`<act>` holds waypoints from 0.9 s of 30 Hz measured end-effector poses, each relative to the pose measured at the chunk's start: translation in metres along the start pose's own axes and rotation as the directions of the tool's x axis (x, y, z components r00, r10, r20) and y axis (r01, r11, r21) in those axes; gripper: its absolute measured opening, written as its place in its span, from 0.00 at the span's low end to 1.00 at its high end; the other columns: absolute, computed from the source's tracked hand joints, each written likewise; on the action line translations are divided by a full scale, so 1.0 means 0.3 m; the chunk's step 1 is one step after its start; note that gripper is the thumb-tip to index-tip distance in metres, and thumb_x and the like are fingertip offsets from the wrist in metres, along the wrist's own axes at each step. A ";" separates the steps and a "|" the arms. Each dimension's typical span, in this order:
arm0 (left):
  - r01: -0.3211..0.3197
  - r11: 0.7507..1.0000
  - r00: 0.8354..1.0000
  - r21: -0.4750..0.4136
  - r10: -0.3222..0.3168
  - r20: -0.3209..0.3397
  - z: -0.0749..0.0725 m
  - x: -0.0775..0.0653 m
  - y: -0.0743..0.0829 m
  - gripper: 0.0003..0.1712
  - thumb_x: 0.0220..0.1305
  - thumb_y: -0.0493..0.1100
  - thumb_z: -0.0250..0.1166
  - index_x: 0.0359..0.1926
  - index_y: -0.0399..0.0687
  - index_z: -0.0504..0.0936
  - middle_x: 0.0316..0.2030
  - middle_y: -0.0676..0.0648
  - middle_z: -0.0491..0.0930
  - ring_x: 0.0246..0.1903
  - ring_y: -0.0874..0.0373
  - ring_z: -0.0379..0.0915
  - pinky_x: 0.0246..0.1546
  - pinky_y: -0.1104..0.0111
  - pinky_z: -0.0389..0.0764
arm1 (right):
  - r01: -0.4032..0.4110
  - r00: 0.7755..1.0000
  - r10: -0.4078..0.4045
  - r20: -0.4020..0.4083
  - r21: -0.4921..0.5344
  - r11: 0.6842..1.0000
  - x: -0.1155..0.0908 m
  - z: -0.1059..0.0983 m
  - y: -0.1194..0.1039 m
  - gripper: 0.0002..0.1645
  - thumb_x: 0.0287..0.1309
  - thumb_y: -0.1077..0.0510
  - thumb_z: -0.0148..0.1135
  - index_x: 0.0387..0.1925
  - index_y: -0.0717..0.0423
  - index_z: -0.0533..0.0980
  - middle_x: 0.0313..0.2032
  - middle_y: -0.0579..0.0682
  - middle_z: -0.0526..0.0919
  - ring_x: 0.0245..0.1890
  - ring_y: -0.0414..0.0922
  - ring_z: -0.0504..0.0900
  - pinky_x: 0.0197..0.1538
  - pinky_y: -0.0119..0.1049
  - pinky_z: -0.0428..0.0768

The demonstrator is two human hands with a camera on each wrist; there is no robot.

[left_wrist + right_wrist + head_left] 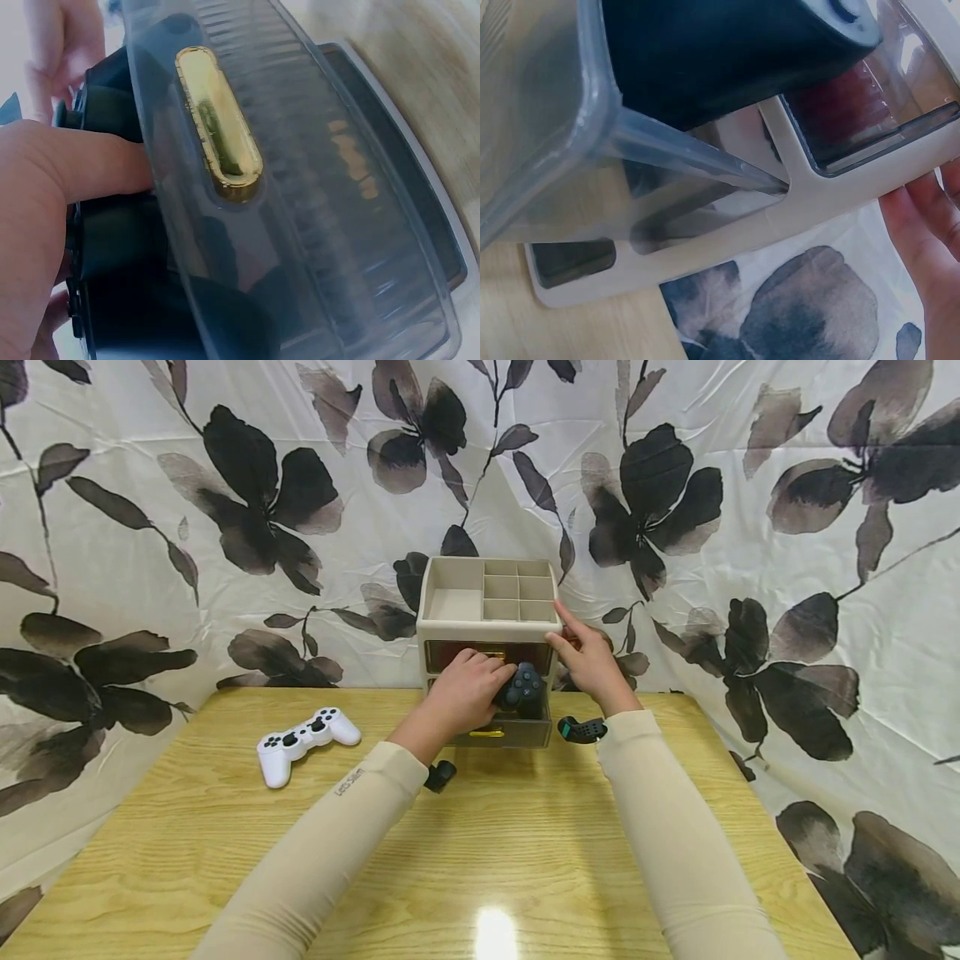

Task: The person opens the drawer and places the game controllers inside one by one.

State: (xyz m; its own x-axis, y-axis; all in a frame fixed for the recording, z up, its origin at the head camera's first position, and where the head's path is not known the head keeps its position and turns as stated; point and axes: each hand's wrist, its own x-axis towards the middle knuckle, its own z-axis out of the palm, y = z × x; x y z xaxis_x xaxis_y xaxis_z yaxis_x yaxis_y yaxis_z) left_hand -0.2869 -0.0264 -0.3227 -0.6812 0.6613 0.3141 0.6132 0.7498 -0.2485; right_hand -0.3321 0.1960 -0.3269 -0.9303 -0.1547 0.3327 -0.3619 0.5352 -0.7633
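A dark game controller is in my left hand, tilted down into the pulled-out clear drawer of a cream drawer organizer. In the left wrist view, my thumb presses on the controller, behind the drawer front with its gold handle. Part of the controller is hidden by the hand and the tinted plastic. My right hand rests against the organizer's right side, index finger extended and thumb at the front edge. The right wrist view shows its fingers along the cream frame.
A white game controller lies on the wooden table at the left. A small black object sits near my left forearm, and a black strap lies right of the drawer. Floral cloth hangs behind the organizer.
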 end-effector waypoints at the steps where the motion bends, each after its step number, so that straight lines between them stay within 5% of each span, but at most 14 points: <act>1: 0.000 1.000 1.000 0.010 0.000 -0.002 0.001 -0.002 0.001 0.32 0.54 0.45 0.70 0.61 0.48 0.75 0.54 0.48 0.81 0.54 0.51 0.77 0.60 0.59 0.71 | 0.000 1.000 0.000 0.000 -0.002 1.000 0.000 0.000 0.000 0.36 0.68 0.41 0.52 0.73 0.28 0.52 0.47 0.57 0.79 0.41 0.49 0.73 0.44 0.39 0.72; 11: -0.006 1.000 1.000 -0.020 0.006 0.016 0.011 -0.009 0.003 0.35 0.53 0.45 0.72 0.63 0.47 0.75 0.54 0.47 0.81 0.54 0.50 0.77 0.57 0.59 0.73 | -0.005 1.000 0.005 -0.001 -0.005 1.000 0.002 0.002 0.006 0.36 0.68 0.41 0.51 0.73 0.27 0.52 0.45 0.56 0.78 0.41 0.48 0.72 0.44 0.38 0.71; 27: 0.090 0.973 0.966 -0.214 -0.033 0.256 0.023 0.006 -0.022 0.37 0.56 0.46 0.67 0.68 0.46 0.70 0.61 0.45 0.76 0.61 0.50 0.72 0.63 0.55 0.70 | -0.009 1.000 0.009 -0.014 0.005 1.000 0.000 0.008 0.008 0.35 0.68 0.41 0.51 0.73 0.26 0.53 0.46 0.56 0.78 0.41 0.48 0.73 0.44 0.39 0.72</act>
State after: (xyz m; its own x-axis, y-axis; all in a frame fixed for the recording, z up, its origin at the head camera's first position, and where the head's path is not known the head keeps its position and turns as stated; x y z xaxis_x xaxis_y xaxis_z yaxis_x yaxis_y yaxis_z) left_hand -0.2950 -0.0300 -0.3269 -0.7806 0.6203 0.0766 0.6210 0.7836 -0.0174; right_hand -0.3332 0.1953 -0.3299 -0.9326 -0.1379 0.3335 -0.3538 0.5321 -0.7693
